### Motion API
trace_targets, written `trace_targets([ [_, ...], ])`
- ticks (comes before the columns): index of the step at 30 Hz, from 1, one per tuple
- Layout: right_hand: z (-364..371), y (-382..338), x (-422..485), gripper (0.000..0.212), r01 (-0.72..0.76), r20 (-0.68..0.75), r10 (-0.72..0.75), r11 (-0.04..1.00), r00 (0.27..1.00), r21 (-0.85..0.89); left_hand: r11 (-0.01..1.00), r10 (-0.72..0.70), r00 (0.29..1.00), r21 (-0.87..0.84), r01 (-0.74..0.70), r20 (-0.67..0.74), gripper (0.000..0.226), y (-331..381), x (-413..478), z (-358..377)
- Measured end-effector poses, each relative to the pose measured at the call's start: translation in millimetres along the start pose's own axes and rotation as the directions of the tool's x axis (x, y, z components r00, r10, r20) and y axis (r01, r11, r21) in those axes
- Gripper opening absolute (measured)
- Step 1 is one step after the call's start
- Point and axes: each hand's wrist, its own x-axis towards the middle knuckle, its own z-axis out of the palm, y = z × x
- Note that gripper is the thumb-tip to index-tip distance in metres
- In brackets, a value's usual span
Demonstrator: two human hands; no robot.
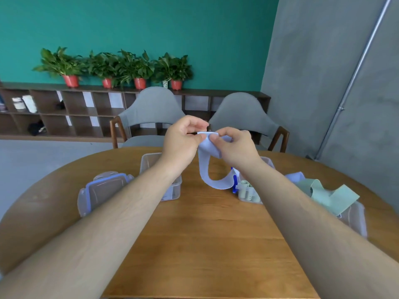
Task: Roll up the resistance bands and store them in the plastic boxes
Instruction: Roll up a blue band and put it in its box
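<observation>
Both hands are raised above the far middle of the wooden table (pixel 194 234). My left hand (pixel 183 137) and my right hand (pixel 235 145) pinch the top end of a pale lilac resistance band (pixel 204 169), which hangs down in a loop below them. An open clear plastic box (pixel 172 190) sits under my left forearm. A second clear box (pixel 248 195) under my right forearm holds a rolled pale green band (pixel 245 186). More green bands (pixel 328 195) lie loose at the right on another box.
A clear lid with blue clips (pixel 103 190) lies at the left of the table. Two grey chairs (pixel 151 113) stand behind the table. A low shelf with potted plants (pixel 138 67) runs along the green wall.
</observation>
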Motion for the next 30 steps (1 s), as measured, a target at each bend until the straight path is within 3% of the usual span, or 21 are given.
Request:
trace_targets([
  [7, -6.2, 11.7, 15.0, 0.026, -0.036, 0.023, 0.046, 0.944, 0.999, -0.329, 0.998, 0.011, 1.000, 0.059, -0.012, 0.014, 0.030, -13.3, 5.1, 11.2],
  [10, -13.7, 6.4, 14.0, 0.029, 0.018, 0.121, 0.030, 0.927, 0.992, -0.375, 0.997, 0.010, 1.000, 0.078, -0.010, 0.008, 0.029, -16.0, 7.6, 14.9],
  [16, -17.7, 5.8, 9.9, 0.021, 0.126, 0.088, -0.115, 0.984, 0.989, -0.127, 0.998, 0.016, 0.999, 0.065, -0.013, -0.039, 0.019, -14.4, 8.5, 16.0],
  [21, -17.4, 0.1, 1.4, 0.019, 0.165, 0.025, -0.167, 0.984, 0.986, 0.063, 0.958, 0.192, 0.972, 0.242, -0.154, -0.139, 0.010, -11.5, 0.2, 19.8],
  [23, -17.5, -4.5, -2.6, 0.018, 0.211, -0.008, -0.212, 0.971, 0.977, 0.116, 0.975, 0.164, 0.984, 0.163, -0.151, -0.069, 0.001, -8.0, -6.5, 23.6],
  [26, -21.6, -10.9, -7.8, 0.018, 0.223, 0.035, -0.236, 0.949, 0.971, 0.225, 0.994, 0.063, 0.997, -0.090, -0.060, 0.039, 0.009, -0.4, -13.3, 23.4],
  [30, -26.9, -13.4, -13.0, 0.025, 0.237, 0.111, -0.266, 0.946, 0.958, 0.221, 0.997, 0.069, 0.997, -0.030, -0.070, -0.014, 0.013, 4.5, -15.7, 18.6],
])
